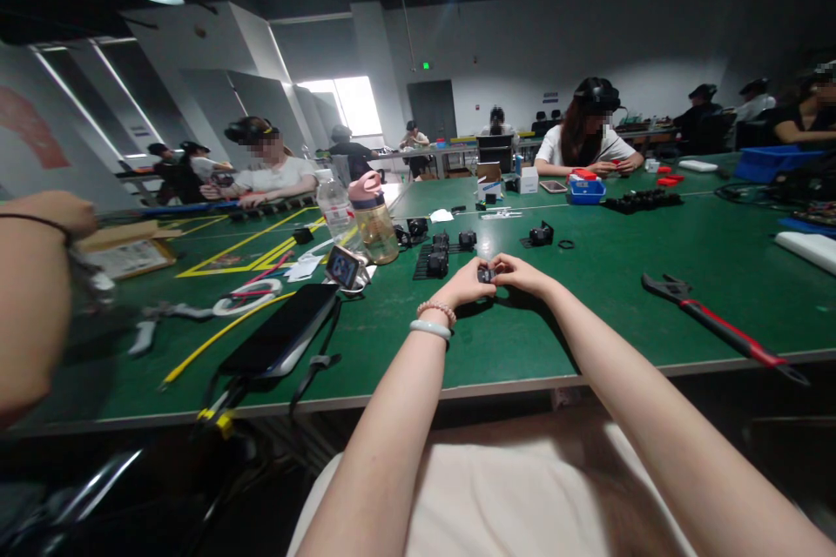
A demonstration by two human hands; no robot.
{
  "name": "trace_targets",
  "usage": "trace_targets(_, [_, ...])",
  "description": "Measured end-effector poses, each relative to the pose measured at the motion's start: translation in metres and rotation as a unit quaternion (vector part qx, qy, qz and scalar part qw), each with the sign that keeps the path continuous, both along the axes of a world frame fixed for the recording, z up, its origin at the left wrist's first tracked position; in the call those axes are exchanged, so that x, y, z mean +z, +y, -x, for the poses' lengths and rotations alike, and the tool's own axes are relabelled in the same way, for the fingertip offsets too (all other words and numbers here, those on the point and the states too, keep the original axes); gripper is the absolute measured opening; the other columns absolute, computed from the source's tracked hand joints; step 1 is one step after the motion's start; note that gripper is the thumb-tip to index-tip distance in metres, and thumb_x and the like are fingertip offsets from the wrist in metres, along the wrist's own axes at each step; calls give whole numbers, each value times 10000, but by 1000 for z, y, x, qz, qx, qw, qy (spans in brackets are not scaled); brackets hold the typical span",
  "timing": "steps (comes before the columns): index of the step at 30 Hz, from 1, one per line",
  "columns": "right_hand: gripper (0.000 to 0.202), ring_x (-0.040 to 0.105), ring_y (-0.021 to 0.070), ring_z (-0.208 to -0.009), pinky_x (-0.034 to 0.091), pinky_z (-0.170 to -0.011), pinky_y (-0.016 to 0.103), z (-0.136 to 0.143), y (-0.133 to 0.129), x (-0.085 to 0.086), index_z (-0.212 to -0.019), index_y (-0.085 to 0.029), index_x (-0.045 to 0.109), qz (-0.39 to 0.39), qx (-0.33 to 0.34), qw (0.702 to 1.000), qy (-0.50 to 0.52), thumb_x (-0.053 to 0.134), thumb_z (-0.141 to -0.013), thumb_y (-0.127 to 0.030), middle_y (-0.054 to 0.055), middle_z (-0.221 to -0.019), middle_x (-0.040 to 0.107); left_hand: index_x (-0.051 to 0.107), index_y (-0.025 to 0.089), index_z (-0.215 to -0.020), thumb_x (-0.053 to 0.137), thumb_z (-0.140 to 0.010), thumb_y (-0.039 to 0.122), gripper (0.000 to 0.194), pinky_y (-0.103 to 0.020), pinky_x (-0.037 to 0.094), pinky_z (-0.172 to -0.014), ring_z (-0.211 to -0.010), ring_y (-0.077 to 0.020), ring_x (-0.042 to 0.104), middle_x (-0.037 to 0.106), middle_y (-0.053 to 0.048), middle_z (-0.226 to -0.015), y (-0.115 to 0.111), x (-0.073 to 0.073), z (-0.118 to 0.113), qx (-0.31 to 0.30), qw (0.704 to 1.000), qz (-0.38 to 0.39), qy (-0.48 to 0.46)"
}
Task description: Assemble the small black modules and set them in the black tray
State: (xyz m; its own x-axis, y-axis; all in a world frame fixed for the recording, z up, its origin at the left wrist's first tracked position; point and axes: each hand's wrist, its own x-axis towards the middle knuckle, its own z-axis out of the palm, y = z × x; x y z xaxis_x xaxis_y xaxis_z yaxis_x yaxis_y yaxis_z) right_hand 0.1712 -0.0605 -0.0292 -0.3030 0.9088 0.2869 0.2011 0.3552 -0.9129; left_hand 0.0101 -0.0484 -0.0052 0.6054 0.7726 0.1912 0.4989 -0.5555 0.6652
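Observation:
Both my hands meet over the green table (522, 339), fingers closed around one small black part (486, 276). My left hand (465, 282), with a beaded bracelet and a pale bangle at its wrist, grips the part from the left. From the right, my right hand (519, 271) pinches its other side. Just beyond my left hand lie black modules on a ribbed black strip (436, 261). Another black module (541, 234) stands farther right, beside a small black ring (566, 244).
Red-handled pliers (724, 326) lie at right. To the left are a black phone-like device (284, 332), a small clock display (346, 267), two bottles (375, 222) and a yellow cable (222, 339). A co-worker's arm (32, 305) reaches in at far left.

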Motion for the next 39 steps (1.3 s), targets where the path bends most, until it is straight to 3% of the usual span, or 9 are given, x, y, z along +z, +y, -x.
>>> trace_targets(12, [223, 447, 80, -577, 343, -568, 212, 0, 1, -1, -801, -150, 496, 7, 2, 1000, -2, 544, -598, -228, -24, -666, 524, 443, 135, -952, 567, -545, 271, 447, -249, 407, -640, -741, -138, 492, 515, -25, -848, 8, -6, 2, -24, 1000, -15, -4])
trace_targets(39, [212, 460, 89, -563, 345, -559, 213, -2, 3, -1, -748, -142, 552, 14, -46, 997, -61, 500, -655, -324, -12, -600, 523, 440, 136, -963, 565, -546, 255, 451, -239, 408, -615, -734, -131, 490, 519, -24, -855, 3, -3, 1, -15, 1000, -7, -1])
